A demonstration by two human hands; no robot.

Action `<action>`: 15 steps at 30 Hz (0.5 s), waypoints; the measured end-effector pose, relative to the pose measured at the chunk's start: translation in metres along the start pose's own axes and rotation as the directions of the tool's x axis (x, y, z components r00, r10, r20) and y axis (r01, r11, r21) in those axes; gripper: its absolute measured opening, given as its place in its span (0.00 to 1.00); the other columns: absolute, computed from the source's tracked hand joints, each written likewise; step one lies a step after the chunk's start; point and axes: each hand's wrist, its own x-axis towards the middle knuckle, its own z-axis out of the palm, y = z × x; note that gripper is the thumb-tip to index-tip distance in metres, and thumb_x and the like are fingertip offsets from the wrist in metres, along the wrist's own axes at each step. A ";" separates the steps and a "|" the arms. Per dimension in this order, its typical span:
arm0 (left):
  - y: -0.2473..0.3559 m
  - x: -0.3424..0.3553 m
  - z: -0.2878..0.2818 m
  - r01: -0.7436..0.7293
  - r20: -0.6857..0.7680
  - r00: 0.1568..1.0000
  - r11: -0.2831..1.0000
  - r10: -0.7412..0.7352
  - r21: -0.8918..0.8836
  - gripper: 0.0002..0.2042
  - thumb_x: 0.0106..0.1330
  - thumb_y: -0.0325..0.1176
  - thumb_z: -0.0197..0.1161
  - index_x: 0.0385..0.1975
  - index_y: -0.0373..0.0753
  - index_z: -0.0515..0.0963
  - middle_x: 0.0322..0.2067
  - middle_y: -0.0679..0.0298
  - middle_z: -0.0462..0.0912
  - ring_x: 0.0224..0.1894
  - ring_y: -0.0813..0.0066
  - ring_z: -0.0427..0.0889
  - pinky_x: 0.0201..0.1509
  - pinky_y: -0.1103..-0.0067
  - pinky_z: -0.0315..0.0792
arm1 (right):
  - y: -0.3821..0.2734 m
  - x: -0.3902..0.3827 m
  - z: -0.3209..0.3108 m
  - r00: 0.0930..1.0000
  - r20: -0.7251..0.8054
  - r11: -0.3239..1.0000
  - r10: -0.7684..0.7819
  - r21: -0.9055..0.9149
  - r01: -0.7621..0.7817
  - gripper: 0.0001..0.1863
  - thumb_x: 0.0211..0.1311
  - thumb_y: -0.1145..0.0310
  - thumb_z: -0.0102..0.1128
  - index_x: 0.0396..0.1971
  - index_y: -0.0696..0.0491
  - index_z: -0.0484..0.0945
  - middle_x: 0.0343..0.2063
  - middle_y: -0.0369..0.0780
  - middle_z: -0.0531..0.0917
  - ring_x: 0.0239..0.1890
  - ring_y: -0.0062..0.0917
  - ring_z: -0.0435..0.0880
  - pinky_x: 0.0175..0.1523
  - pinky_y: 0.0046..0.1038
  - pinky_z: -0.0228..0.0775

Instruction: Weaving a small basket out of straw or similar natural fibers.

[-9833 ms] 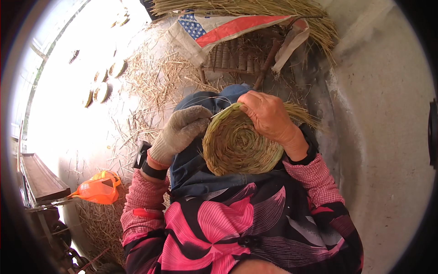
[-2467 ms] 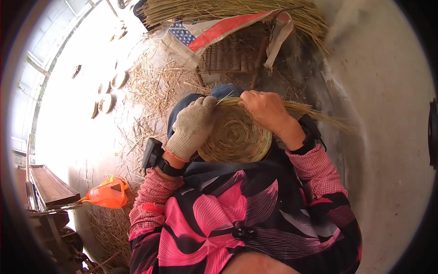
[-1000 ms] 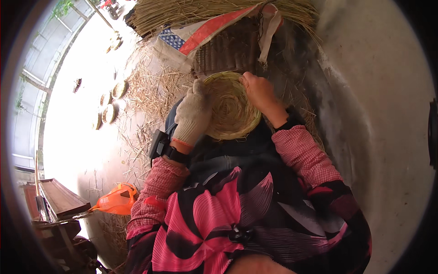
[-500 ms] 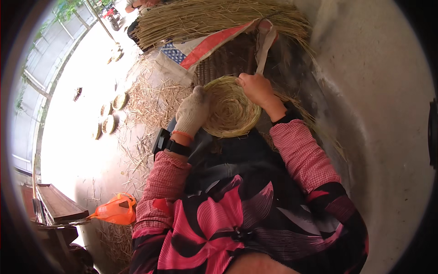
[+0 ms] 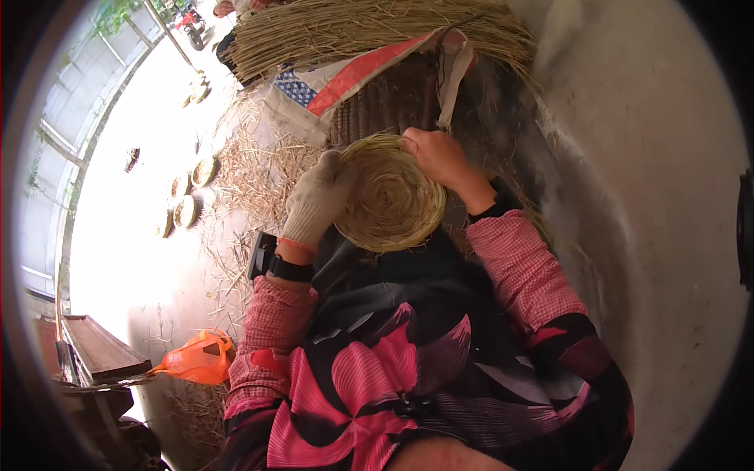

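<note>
A round, shallow straw basket with a coiled bottom rests over my lap, its hollow side facing me. My left hand, in a pale knitted glove, grips the basket's left rim, thumb at the top. On the upper right rim, my bare right hand is closed, with fingers pinched together at the edge. Whether a loose strand sits between those fingers is too small to tell. Just beyond the right hand hangs a pale strap-like strip of the woven sack.
A large bundle of straw lies at the far side. Loose straw litters the floor to the left, with several finished-looking baskets beyond. An orange plastic bag is at lower left. A wall rises on the right. Another person's hand shows at the top.
The basket has shifted slightly left and toward me, and tilts more to face me. Both hands have moved a little left with it, still on the rim.
</note>
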 end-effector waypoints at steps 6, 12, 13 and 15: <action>-0.074 0.033 0.045 -0.236 0.013 0.972 0.964 0.236 0.119 0.23 0.66 0.52 0.50 0.53 0.42 0.75 0.44 0.42 0.80 0.50 0.42 0.78 0.53 0.59 0.71 | -0.022 0.004 0.000 0.909 -0.279 0.948 -0.309 -0.170 0.270 0.12 0.66 0.59 0.55 0.39 0.52 0.78 0.35 0.44 0.81 0.40 0.44 0.80 0.44 0.43 0.70; -0.032 0.005 0.018 0.041 0.025 0.999 0.993 -0.039 -0.114 0.25 0.67 0.52 0.50 0.55 0.40 0.73 0.46 0.42 0.80 0.52 0.43 0.78 0.55 0.59 0.70 | -0.024 -0.069 -0.005 0.916 -0.401 1.000 -0.014 0.016 0.022 0.14 0.65 0.62 0.56 0.42 0.57 0.77 0.36 0.44 0.80 0.41 0.43 0.79 0.45 0.40 0.70; -0.034 0.004 0.019 0.040 0.023 0.999 0.993 -0.037 -0.115 0.25 0.67 0.52 0.50 0.55 0.40 0.73 0.46 0.42 0.80 0.52 0.43 0.78 0.55 0.59 0.70 | -0.025 -0.076 0.000 0.915 -0.402 1.000 -0.015 0.015 0.024 0.14 0.65 0.62 0.56 0.42 0.57 0.77 0.36 0.44 0.80 0.41 0.43 0.79 0.45 0.40 0.70; -0.040 0.007 0.026 -0.024 -0.030 0.999 0.988 0.020 -0.154 0.26 0.67 0.52 0.50 0.56 0.40 0.72 0.45 0.42 0.80 0.52 0.43 0.78 0.55 0.58 0.70 | -0.024 -0.085 0.007 0.978 -0.149 0.969 0.145 0.219 -0.110 0.16 0.69 0.62 0.51 0.43 0.62 0.74 0.35 0.46 0.78 0.39 0.41 0.78 0.43 0.38 0.70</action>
